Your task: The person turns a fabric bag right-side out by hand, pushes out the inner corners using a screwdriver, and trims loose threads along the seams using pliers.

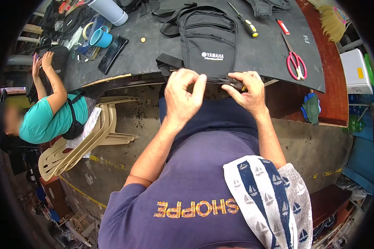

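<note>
A black backpack [210, 39] with a white YAMAHA print lies on the dark table, its bottom edge toward me. My left hand [183, 96] is raised at the table's front edge, just below the bag's lower left corner. Its fingers are curled in with the thumb up, and anything inside them is hidden. My right hand [250, 92] is closed around a small black object with a bit of yellow [237, 84], at the bag's lower right corner. What kind of object it is I cannot make out. A black strap [169, 62] sticks out at the bag's left.
On the table lie scissors [296, 64], a red cutter [283, 27], a screwdriver [248, 25], a phone [113, 54], a blue mug [101, 38] and a tumbler [109, 11]. A person in a teal shirt [54, 118] works at the left, beside stacked plastic chairs [106, 124].
</note>
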`<state>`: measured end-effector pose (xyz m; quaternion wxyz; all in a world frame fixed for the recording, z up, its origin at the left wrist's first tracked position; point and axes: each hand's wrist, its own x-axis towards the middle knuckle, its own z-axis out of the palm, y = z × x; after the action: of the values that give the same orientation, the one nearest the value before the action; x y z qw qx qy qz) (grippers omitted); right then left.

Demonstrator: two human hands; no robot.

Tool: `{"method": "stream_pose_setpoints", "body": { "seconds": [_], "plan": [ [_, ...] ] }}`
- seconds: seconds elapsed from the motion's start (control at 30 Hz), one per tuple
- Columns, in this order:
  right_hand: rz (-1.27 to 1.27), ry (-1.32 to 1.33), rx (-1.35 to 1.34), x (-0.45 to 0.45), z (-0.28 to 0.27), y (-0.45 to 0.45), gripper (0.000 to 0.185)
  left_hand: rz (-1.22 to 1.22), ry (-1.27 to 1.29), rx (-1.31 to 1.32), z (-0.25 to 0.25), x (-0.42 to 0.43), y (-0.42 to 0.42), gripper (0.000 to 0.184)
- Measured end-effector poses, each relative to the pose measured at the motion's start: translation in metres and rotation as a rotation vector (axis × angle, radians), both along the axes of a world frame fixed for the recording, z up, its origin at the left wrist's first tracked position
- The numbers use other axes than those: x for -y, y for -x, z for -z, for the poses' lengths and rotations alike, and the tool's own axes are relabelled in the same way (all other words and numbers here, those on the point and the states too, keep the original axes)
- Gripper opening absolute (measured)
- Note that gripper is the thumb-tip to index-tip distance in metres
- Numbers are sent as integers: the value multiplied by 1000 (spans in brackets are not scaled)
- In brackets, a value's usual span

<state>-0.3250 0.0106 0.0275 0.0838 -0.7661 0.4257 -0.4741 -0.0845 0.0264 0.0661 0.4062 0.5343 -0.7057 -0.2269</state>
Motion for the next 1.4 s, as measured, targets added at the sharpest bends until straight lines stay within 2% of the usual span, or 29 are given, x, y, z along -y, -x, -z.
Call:
{"method": "stream_pose_setpoints", "body": {
  "seconds": [0.03,0.13,0.17,0.27,0.4,0.7,0.8,0.83,0.93,1.1,1.23,1.33,1.37,1.4],
  "plan": [
    [3,3,-1,0,-1,-1,29,3,3,-1,0,8,-2,11],
    [-39,-51,-90,1,-1,-5,28,-107,265,102,0,36,-8,26],
    [-38,-50,-91,1,-1,-6,28,-106,266,101,-1,44,-12,26],
    [-41,22,-178,4,-2,-12,28,12,484,548,-6,61,-24,35],
    [-35,45,-248,10,-5,-1,28,50,359,593,-7,54,-29,28],
    [137,95,-164,13,-12,33,26,120,437,507,0,27,4,19],
    [137,-195,186,1,-12,24,30,132,355,459,3,15,21,19],
    [139,-193,188,-2,-16,18,30,134,358,460,5,16,25,19],
    [-48,-248,508,-11,-30,-3,39,177,296,196,11,18,33,23],
    [-87,-312,559,-15,-17,-8,48,126,294,177,6,46,8,31],
    [-50,-336,551,-18,-13,-12,47,265,258,227,1,49,1,38],
    [4,-356,442,-19,-14,-13,46,244,378,470,-3,46,-1,41],
    [2,-358,440,-20,-15,-13,46,242,376,469,-2,45,-2,41],
    [30,-275,298,-21,-18,-12,45,227,372,472,0,43,-2,42]
  ]
}}
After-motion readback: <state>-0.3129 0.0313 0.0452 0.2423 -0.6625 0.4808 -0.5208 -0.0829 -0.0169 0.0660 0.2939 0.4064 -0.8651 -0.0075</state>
